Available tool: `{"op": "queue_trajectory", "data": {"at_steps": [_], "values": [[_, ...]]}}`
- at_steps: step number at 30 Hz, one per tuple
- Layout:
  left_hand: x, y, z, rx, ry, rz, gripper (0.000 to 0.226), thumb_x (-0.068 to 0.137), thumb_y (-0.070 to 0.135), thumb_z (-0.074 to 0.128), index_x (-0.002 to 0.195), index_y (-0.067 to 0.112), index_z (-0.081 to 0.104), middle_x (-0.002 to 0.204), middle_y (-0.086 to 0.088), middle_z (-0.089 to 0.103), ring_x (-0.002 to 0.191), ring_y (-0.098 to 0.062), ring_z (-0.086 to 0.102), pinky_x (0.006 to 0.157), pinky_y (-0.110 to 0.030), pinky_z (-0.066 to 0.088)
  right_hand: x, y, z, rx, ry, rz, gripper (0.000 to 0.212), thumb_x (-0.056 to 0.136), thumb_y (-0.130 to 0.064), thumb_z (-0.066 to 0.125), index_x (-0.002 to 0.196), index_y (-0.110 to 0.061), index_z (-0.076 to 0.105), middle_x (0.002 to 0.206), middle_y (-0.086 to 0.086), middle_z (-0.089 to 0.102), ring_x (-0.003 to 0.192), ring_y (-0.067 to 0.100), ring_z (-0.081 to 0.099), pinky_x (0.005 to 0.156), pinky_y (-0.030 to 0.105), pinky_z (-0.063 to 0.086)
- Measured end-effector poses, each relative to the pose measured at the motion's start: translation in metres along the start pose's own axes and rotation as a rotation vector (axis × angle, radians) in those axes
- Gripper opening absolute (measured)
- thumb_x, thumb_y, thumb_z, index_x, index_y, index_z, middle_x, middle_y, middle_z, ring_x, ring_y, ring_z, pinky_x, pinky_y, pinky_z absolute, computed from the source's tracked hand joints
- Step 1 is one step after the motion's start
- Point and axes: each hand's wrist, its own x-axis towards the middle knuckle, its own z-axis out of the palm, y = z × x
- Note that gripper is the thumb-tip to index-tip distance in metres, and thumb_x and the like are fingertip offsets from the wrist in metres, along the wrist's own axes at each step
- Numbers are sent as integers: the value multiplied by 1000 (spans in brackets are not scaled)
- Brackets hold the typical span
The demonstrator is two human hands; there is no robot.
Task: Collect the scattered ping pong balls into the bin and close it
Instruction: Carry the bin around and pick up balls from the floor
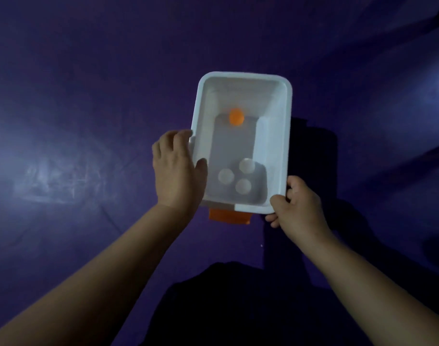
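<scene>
White plastic bin [278, 136] lay long axis twelve to six, four balls inside; left hand [174, 168] clasped its nine o'clock wall, right hand [297, 204] pinched the five o'clock corner; orange latch [228, 216] hung at six, nearer the left; no lid visible

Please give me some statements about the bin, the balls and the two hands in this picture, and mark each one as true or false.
1. The white bin holds four balls. True: one orange ball and three white balls.
2. The orange ball lies against the white ones. False: it sits apart, at the far end.
3. The right hand grips the bin's near right corner. True.
4. A lid covers the bin. False: the bin is open, and no lid is on it.
5. The left hand rests flat on the purple surface. False: it is at the bin's left side.
</scene>
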Motion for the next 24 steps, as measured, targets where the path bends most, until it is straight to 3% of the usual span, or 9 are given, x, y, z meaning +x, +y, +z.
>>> {"op": "queue_trajectory", "data": {"at_steps": [2,4,8,10,13,18,24], "values": [[-4,6,-21,29,-98,-126,57,80,15,66,131,4,44,130,-15,44,119,-33,40,95,-38,36,-16,-21,-7,-19,7,14,22,85,-2,47,103,-15,53,85,10,67,53,16,67,45,24,51],[-4,17,-52,-3,-177,-227,50,85,19,62,130,7,42,129,-12,45,115,-31,45,79,-37,39,-35,-48,-13,-16,2,26,25,85,-2,47,104,-18,51,85,7,67,53,16,67,46,25,52],[6,48,-146,-36,-233,-352,31,89,24,57,114,8,48,116,-7,50,96,-29,53,67,-32,33,-86,-127,-34,-36,-51,49,27,86,-1,46,102,-21,51,85,5,67,52,14,66,47,24,54],[16,65,-199,-66,-230,-445,23,89,28,56,101,10,48,103,-3,49,81,-24,49,65,-32,32,-112,-173,-47,-67,-85,50,28,86,-1,46,103,-23,51,86,5,67,55,16,66,48,24,53],[32,85,-281,-138,-226,-565,22,86,28,57,84,11,43,86,-1,49,73,-23,47,61,-31,32,-153,-245,-68,-105,-130,39,29,86,0,46,106,-20,51,87,6,67,58,18,66,50,26,54],[37,115,-410,-195,-201,-541,35,85,26,57,65,17,30,64,4,39,61,-22,41,49,-31,25,-221,-368,-103,-180,-191,65,34,87,-3,48,112,-26,48,89,0,67,63,15,66,52,20,53],[34,137,-526,-225,-97,-522,32,88,27,57,69,12,36,60,3,40,54,-18,39,45,-29,25,-282,-470,-119,-356,-229,34,25,84,-7,50,104,-21,51,90,-1,65,67,15,68,56,26,56]]}}
